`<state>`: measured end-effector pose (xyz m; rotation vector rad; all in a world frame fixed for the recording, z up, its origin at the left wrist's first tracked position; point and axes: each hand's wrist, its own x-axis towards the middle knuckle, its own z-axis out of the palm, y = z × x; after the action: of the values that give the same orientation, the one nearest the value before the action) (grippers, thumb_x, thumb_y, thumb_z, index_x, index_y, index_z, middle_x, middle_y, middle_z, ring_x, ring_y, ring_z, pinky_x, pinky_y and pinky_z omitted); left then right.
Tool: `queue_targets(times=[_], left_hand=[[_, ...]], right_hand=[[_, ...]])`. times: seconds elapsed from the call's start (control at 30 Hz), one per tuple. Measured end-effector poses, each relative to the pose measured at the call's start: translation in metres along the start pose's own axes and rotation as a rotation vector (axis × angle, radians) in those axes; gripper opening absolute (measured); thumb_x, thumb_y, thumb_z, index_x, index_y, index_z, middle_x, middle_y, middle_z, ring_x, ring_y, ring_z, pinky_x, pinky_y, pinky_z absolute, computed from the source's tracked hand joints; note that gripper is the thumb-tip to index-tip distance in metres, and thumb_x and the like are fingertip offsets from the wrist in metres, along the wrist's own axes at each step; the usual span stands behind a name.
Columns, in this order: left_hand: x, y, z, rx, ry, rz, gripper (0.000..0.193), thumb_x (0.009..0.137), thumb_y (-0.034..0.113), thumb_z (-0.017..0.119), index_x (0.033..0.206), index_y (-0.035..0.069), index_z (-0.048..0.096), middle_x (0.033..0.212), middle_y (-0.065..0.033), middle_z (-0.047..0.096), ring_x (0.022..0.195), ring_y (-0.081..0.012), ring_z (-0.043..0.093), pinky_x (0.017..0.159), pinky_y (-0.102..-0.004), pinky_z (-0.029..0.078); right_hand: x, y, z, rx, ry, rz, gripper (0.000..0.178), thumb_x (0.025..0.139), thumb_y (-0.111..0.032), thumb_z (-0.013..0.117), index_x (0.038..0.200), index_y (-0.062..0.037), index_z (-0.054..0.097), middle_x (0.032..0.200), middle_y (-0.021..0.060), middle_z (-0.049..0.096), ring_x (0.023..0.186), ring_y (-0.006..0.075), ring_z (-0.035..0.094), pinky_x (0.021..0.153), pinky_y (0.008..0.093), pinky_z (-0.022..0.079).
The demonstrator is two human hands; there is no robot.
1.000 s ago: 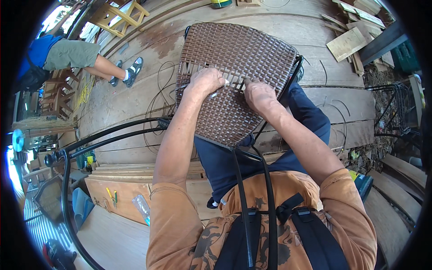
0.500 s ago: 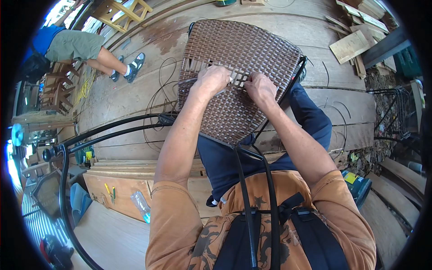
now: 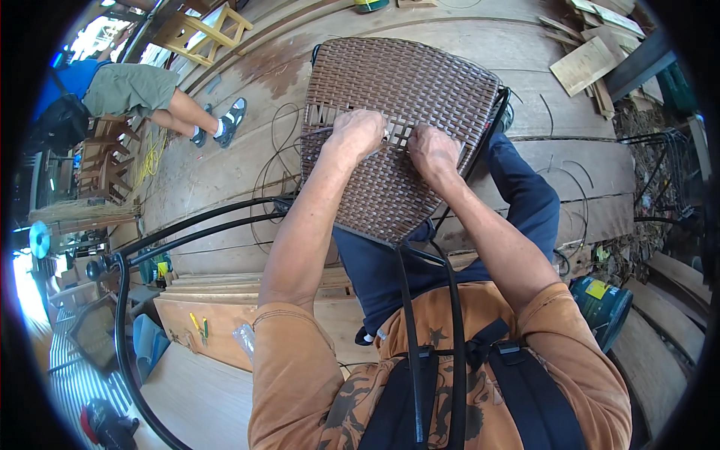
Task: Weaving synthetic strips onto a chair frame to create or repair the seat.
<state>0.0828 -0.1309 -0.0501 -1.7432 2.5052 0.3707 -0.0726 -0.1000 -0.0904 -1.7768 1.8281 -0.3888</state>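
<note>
Across my lap leans a brown woven wicker panel [image 3: 397, 75] on a black metal frame. A row of open gaps crosses its weave at mid-height. My left hand [image 3: 360, 133] is closed at that row, pinching a flat brown strand whose tail sticks out past the wrist toward the panel's left edge. Just right of it, my right hand [image 3: 433, 150] has its fingers curled in against the weave at the right end of the gaps. Whatever the right fingertips grip is hidden beneath them.
Curved black metal tubing [image 3: 202, 212] arcs along my left side. Loose strands [image 3: 281, 142] lie on the plank floor. Pliers [image 3: 200, 327] rest on a board at lower left. A person in grey shorts [image 3: 135, 86] stands at upper left. A green bucket [image 3: 602, 309] is by my right elbow.
Both hands stay at the same row of gaps; the right fingers have curled in more tightly. The whole view has shifted slightly.
</note>
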Motion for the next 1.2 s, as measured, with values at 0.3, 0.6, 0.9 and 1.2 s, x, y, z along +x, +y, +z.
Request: queue_targets(times=[0.3,0.6,0.9,1.2], left_hand=[[-0.001,0.034,-0.024,0.32,0.212,0.08,0.019,0.08,0.014,0.051,0.082,0.005,0.067,0.095,-0.0171,0.064,0.09,-0.031,0.062,0.081,-0.04,0.047],[-0.015,0.031,0.018,-0.296,0.379,0.048,0.019,0.08,0.008,0.052,0.096,0.004,0.062,0.092,-0.0156,0.06,0.087,-0.0333,0.057,0.078,-0.0404,0.046],[-0.03,-0.011,0.014,-0.084,0.254,-0.192,0.026,0.081,0.026,0.055,0.095,0.005,0.062,0.095,-0.0167,0.061,0.089,-0.033,0.057,0.077,-0.0402,0.044],[-0.01,-0.025,0.016,-0.403,-0.028,-0.029,0.017,0.079,0.015,0.058,0.083,-0.001,0.063,0.07,-0.0067,0.059,0.064,-0.0143,0.055,0.061,-0.0293,0.043]], right_hand=[[-0.01,0.017,-0.004,0.04,0.217,-0.167,0.02,0.082,-0.023,0.049,0.083,-0.0066,0.06,0.075,0.0182,0.063,0.073,0.0364,0.062,0.065,0.0472,0.045],[-0.007,0.055,-0.045,0.278,0.205,-0.253,0.019,0.084,-0.02,0.051,0.083,-0.0019,0.059,0.08,0.0212,0.061,0.079,0.0375,0.06,0.069,0.0444,0.048],[-0.019,0.024,-0.016,0.045,0.105,-0.096,0.016,0.078,-0.011,0.047,0.082,-0.0057,0.062,0.081,0.0148,0.064,0.076,0.0289,0.064,0.064,0.0409,0.051],[-0.009,0.012,-0.009,-0.005,-0.021,0.005,0.017,0.076,-0.014,0.051,0.072,-0.0086,0.066,0.077,0.0115,0.066,0.075,0.0275,0.065,0.06,0.0374,0.052]])
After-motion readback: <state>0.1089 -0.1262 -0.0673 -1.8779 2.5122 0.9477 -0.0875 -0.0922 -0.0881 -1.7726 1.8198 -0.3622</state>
